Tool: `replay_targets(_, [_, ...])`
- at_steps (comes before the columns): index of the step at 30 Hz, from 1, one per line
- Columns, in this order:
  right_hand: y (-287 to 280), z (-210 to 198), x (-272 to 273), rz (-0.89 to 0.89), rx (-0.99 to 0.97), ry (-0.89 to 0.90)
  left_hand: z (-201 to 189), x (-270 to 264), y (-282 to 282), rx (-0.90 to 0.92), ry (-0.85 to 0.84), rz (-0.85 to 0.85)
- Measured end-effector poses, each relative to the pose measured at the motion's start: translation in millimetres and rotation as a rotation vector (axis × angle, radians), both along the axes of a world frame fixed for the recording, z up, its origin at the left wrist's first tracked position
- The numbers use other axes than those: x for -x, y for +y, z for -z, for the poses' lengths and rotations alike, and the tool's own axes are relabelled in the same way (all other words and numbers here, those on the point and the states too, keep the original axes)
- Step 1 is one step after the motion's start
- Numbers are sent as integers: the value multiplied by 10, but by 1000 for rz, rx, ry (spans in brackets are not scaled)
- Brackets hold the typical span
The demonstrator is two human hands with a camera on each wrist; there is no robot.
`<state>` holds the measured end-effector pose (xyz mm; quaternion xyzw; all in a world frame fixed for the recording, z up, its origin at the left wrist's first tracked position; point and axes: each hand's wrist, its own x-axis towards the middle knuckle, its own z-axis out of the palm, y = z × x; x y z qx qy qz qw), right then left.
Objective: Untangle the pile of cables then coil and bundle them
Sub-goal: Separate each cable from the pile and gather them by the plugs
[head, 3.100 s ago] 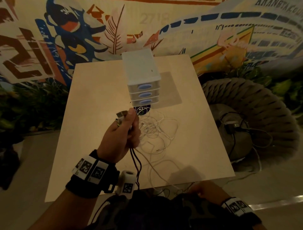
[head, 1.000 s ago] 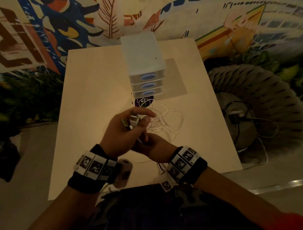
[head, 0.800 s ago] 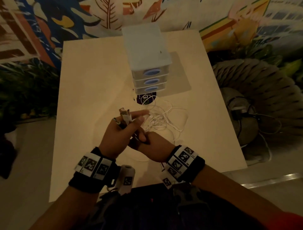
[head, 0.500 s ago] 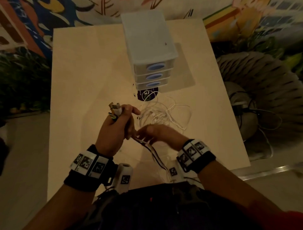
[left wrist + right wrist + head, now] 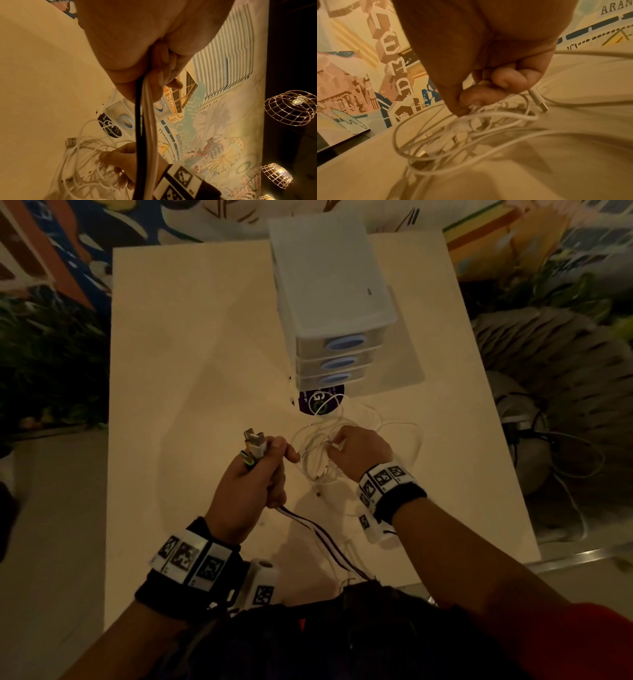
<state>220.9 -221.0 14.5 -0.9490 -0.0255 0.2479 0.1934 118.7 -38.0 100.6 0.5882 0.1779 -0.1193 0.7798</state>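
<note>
Since half a second ago the right hand (image 5: pixel 363 451) has left the held strands and now pinches into the white cable pile (image 5: pixel 342 440) mid-table (image 5: pixel 191 344). The left hand (image 5: pixel 250 491) stays fisted on one bundle of cables (image 5: pixel 255 445), which trails over the near edge. One three-drawer organizer (image 5: pixel 332 302) stands behind; the table's left half is open.

white three-drawer organizer (image 5: pixel 334 302) on beige table (image 5: pixel 191 344); purple round sticker (image 5: pixel 320 402) at its front.
</note>
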Motion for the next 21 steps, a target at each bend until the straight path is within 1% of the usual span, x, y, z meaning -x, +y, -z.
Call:
replay_targets(2, [-37,-9,21,-23,-52,-35,15,-5,16,3,6,3])
replay_targets(4, [-103,-45,54,-23,-154,-90,31,-10,30,-11,20,-4])
replay_targets(7, [-242,-132,131,76,-339,-146,71,-24,23,-49,47,-21])
replay_targets(9, [-337,-170,187,172,-499,-166,88,-36,7,-62,52,-28])
replay_targets(11, [-409,-182,214,299,-706,-114,96,-53,-19,-70,60,-30])
replay_targets(16, [-522,-249,245,558,-1138,110,102,-77,-129,-100,75,9])
replay_targets(18, [-549,-282,257,637,-1243,159,101,-74,-177,-119,71,41])
replay_targets(21, [-606,-289,261,685,-1293,155,109,-69,-238,-178,58,87])
